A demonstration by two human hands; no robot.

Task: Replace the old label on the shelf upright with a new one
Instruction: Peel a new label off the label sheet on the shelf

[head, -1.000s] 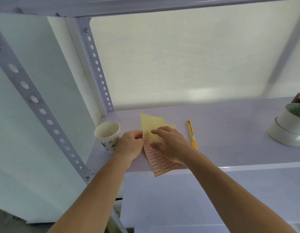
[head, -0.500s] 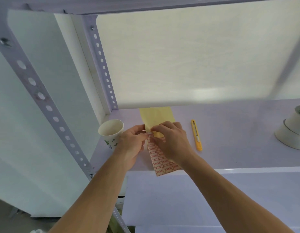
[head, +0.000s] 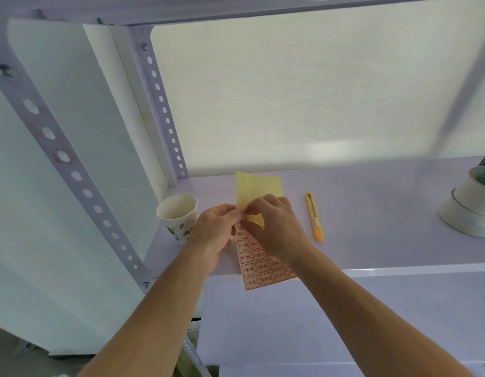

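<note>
Lilac shelf is carrying every item. Perforated shelf upright is standing at the front left, well apart from both hands. White tape rolls are sitting stacked at the far right. Label sheet, red-bordered, is lying flat and overhanging the shelf's front edge, with a yellow sheet rising behind it. Left hand and right hand are meeting at the label sheet's top left corner, each grip pinching it there. Paper cup is standing upright beside the left hand. Yellow utility knife is lying near the right hand.
</note>
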